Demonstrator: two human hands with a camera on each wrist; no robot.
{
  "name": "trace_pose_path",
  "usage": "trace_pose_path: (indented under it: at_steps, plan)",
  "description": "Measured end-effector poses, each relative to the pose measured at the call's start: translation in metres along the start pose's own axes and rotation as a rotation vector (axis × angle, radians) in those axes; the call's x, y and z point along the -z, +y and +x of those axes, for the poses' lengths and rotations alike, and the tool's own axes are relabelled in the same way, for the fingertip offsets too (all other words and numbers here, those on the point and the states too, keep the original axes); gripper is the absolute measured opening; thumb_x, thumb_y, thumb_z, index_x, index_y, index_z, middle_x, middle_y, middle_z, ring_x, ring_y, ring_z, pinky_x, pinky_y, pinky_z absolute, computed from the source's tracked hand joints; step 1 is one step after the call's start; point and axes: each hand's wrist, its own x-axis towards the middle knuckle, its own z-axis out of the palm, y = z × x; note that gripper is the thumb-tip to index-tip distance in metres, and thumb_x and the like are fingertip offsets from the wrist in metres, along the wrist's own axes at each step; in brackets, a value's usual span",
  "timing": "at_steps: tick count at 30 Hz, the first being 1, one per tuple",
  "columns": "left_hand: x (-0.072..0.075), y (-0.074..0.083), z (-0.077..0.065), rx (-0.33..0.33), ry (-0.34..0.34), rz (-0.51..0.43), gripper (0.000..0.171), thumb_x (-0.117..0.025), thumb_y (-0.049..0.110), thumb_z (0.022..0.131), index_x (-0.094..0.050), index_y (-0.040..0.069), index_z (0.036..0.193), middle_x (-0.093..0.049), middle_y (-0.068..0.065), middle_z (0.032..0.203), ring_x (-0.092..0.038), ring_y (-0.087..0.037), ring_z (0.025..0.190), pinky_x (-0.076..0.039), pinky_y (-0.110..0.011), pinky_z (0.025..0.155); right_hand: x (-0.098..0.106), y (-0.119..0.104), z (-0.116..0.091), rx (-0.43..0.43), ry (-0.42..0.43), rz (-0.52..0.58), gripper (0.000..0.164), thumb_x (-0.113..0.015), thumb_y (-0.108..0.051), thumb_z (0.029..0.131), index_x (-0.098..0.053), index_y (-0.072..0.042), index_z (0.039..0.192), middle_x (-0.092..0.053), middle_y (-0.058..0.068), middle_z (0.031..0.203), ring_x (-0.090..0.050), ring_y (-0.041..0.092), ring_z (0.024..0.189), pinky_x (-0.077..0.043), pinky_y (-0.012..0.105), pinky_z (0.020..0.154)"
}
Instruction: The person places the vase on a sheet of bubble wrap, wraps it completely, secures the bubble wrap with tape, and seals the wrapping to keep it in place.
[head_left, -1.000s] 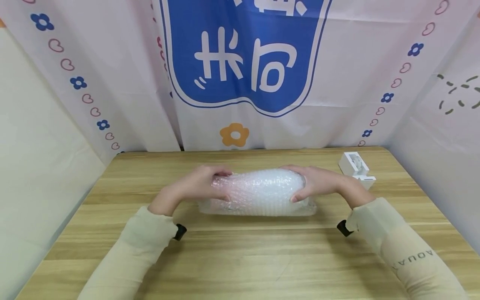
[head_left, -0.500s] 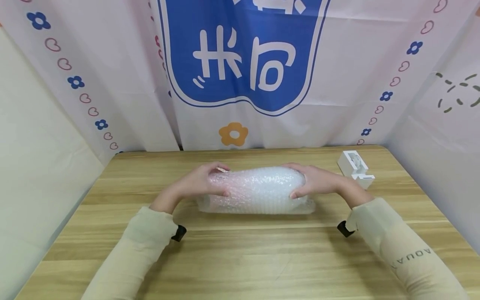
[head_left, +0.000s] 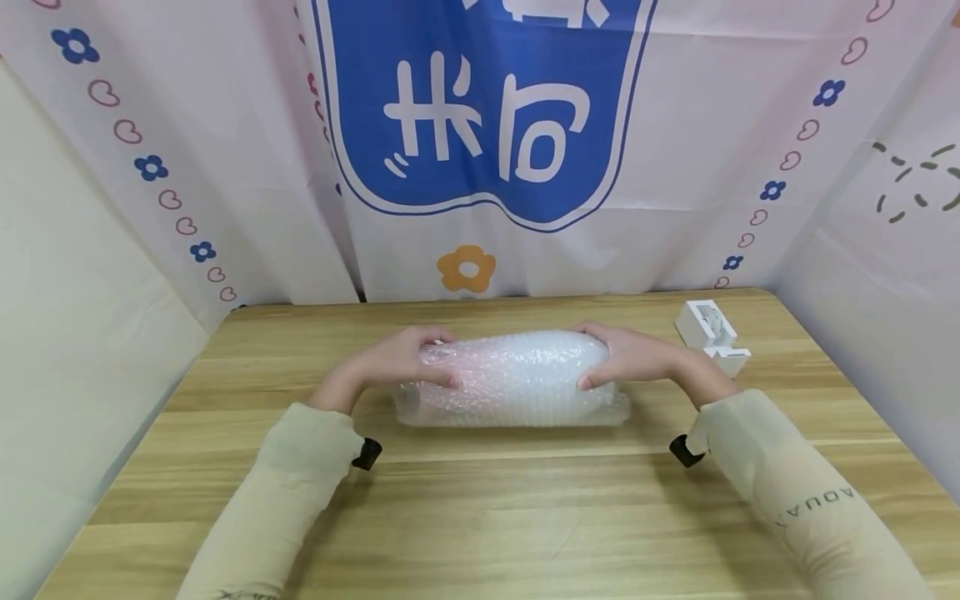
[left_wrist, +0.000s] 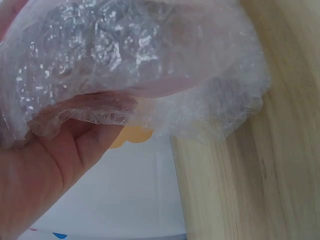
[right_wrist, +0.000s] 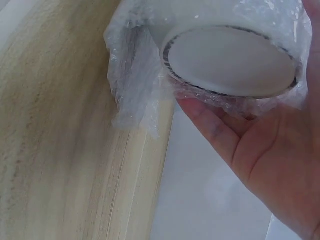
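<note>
A bundle of clear bubble wrap [head_left: 517, 379] lies crosswise on the wooden table, rolled round a cylindrical thing. Through the film the left part looks pinkish and the right part whitish. In the right wrist view, a pale round end [right_wrist: 230, 60] with a dark dashed rim shows inside the wrap. My left hand [head_left: 390, 360] grips the left end, thumb on the near side and fingers over the far side. My right hand [head_left: 633, 358] holds the right end the same way. Loose film [left_wrist: 215, 110] sticks out below the roll at both ends. The far fingertips are partly hidden.
A small white holder [head_left: 707, 325] with a pale roll inside stands at the table's back right, just beyond my right wrist. A printed cloth [head_left: 480, 196] hangs behind the table's back edge. Pale walls flank the wooden table [head_left: 480, 517].
Both hands keep their hold. The forearms have shifted slightly inward and away from me, and the bundle appears to have rolled a little toward the back. The white holder stays in place.
</note>
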Motion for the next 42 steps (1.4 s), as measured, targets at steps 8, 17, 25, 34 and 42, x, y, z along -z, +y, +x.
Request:
trace_pose_path:
  at_steps: [8, 17, 25, 34, 42]
  plan:
    - [0.003, 0.0, 0.0, -0.015, -0.039, -0.023, 0.07, -0.077, 0.043, 0.084, -0.06, 0.001, 0.137, -0.061, -0.015, 0.138, -0.054, -0.035, 0.129, -0.042, -0.057, 0.109, 0.001, 0.0, 0.002, 0.025, -0.019, 0.003, 0.083, -0.081, -0.036, 0.083, -0.044, -0.001, 0.149, -0.06, 0.013, 0.13, -0.06, 0.028, 0.113, -0.051, 0.046, 0.095]
    - [0.004, -0.004, -0.001, 0.025, -0.07, -0.053, 0.075, -0.076, 0.044, 0.086, -0.056, -0.002, 0.142, -0.056, -0.019, 0.144, -0.052, -0.037, 0.132, -0.043, -0.056, 0.108, 0.001, -0.001, 0.003, 0.026, -0.033, -0.014, 0.083, -0.078, -0.04, 0.086, -0.043, 0.001, 0.149, -0.06, 0.013, 0.132, -0.058, 0.029, 0.118, -0.046, 0.053, 0.103]
    - [0.004, -0.007, 0.0, 0.041, -0.076, -0.081, 0.076, -0.075, 0.043, 0.086, -0.054, -0.002, 0.144, -0.052, -0.02, 0.148, -0.046, -0.039, 0.138, -0.039, -0.058, 0.111, -0.005, -0.004, -0.003, 0.011, 0.028, -0.08, 0.09, -0.073, -0.043, 0.091, -0.03, -0.004, 0.16, -0.036, 0.022, 0.158, -0.034, 0.044, 0.144, -0.028, 0.066, 0.114]
    - [0.002, -0.01, -0.001, 0.062, -0.074, -0.131, 0.08, -0.073, 0.042, 0.089, -0.048, -0.005, 0.148, -0.04, -0.026, 0.156, -0.035, -0.043, 0.145, -0.033, -0.061, 0.114, -0.023, 0.002, -0.014, 0.045, 0.136, 0.001, 0.067, -0.059, -0.032, 0.105, -0.023, -0.007, 0.157, -0.031, 0.024, 0.159, -0.029, 0.046, 0.146, -0.026, 0.065, 0.115]
    - [0.0, -0.011, -0.002, 0.072, -0.072, -0.137, 0.082, -0.071, 0.044, 0.089, -0.046, -0.005, 0.149, -0.041, -0.024, 0.156, -0.036, -0.043, 0.145, -0.032, -0.062, 0.114, -0.023, 0.005, -0.015, 0.023, 0.116, 0.079, 0.097, -0.082, -0.034, 0.087, -0.02, -0.009, 0.157, -0.034, 0.029, 0.154, -0.045, 0.049, 0.133, -0.041, 0.065, 0.105]
